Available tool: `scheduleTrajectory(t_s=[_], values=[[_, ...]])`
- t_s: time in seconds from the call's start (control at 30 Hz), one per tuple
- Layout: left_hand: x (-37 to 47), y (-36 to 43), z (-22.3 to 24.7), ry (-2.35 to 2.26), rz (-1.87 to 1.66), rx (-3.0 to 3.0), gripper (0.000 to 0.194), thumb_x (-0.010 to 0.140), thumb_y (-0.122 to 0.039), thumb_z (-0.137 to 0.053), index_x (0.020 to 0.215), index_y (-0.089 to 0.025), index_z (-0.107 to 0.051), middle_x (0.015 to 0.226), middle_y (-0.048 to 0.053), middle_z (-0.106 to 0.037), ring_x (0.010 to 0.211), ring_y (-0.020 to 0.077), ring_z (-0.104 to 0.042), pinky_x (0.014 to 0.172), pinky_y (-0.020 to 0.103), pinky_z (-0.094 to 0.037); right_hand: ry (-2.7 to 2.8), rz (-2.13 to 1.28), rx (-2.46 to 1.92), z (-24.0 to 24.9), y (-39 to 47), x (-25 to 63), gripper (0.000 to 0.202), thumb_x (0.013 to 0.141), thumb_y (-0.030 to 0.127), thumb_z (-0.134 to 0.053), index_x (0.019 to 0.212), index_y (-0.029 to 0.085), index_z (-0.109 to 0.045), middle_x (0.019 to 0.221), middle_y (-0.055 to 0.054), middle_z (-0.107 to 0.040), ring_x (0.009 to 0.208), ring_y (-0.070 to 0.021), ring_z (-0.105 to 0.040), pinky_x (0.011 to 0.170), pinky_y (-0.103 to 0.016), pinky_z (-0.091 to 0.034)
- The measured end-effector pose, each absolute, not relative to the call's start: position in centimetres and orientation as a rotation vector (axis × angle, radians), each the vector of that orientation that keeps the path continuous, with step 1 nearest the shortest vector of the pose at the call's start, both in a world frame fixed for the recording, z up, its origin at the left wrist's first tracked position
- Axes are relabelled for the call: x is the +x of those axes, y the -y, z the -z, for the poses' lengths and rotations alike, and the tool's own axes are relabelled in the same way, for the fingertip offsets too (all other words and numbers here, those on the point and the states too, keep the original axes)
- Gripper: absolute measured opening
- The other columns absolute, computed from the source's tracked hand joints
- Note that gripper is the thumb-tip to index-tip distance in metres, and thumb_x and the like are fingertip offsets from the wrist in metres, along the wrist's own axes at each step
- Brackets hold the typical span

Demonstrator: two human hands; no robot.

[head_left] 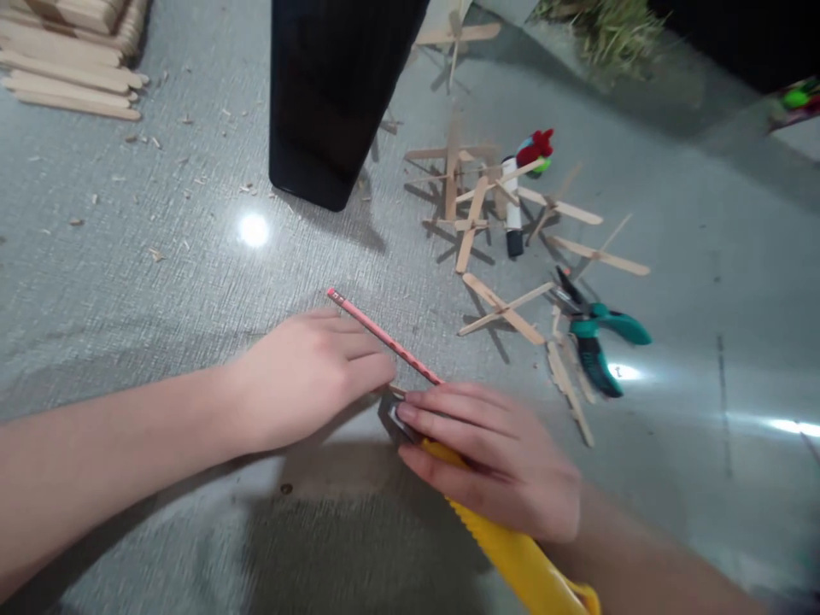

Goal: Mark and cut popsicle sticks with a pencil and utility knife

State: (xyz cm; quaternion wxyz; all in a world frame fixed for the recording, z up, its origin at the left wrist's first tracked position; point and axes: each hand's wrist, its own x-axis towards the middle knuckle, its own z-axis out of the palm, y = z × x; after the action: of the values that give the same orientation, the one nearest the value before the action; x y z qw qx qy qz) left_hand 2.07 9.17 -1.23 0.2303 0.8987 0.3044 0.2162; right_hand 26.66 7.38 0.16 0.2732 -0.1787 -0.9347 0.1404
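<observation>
My right hand (493, 453) is closed round a yellow utility knife (506, 547), its fingers near the metal front end. That metal tip (398, 418) is close to the fingertips of my left hand (307, 376). Low over the table, my left hand is closed, its fingers pressed down and mostly hidden under the hand. A short bit of a wooden craft stick (396, 390) shows between the two hands; the rest of it is covered. Just beyond them lies a pink pencil (384, 337), its lower end reaching my right fingers.
Crossed craft-stick pieces (503, 309) stand at the right, around a white glue stick (512, 209). Green-handled pliers (595, 329) lie beside broken sticks (569, 393). A black object (333, 94) is at the back; stacked craft sticks (70, 81) are far left. Wood chips lie scattered.
</observation>
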Motion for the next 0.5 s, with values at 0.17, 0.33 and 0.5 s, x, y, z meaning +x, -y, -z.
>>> scheduleTrajectory(t_s=[0.17, 0.33, 0.5], values=[[1.7, -8.3, 0.7, -0.832, -0.56, 2.339, 0.022, 0.103, -0.02, -0.049, 0.093, -0.016, -0.068, 0.084, 0.002, -0.07, 0.072, 0.013, -0.065, 0.067, 0.024, -0.05, 2.524, -0.3, -0.364, -0.2, -6.3, 27.4, 0.01, 0.083, 0.01, -0.078, 0.09, 0.018, -0.078, 0.093, -0.003, -0.082, 0.091, -0.0206, -0.077, 0.087, -0.035, -0.067], [2.0, -7.6, 0.3, -0.811, -0.651, 2.129, 0.019, 0.101, -0.015, -0.051, 0.092, -0.015, -0.068, 0.083, 0.002, -0.071, 0.073, 0.0109, -0.068, 0.067, 0.02, -0.052, 2.491, -0.204, -0.498, 0.6, -3.4, 27.6, 0.019, 0.083, 0.004, -0.075, 0.095, 0.018, -0.079, 0.103, 0.0, -0.08, 0.106, -0.0203, -0.074, 0.103, -0.039, -0.061], [2.0, -7.2, -0.5, -0.689, -0.85, 2.104, 0.019, 0.095, -0.004, -0.05, 0.091, -0.016, -0.065, 0.089, 0.004, -0.076, 0.075, 0.0104, -0.071, 0.065, 0.019, -0.053, 2.498, -0.109, -0.867, 0.4, -0.1, 26.9, 0.019, 0.092, 0.013, -0.067, 0.086, 0.024, -0.081, 0.09, 0.002, -0.081, 0.093, -0.0136, -0.076, 0.099, -0.025, -0.062]])
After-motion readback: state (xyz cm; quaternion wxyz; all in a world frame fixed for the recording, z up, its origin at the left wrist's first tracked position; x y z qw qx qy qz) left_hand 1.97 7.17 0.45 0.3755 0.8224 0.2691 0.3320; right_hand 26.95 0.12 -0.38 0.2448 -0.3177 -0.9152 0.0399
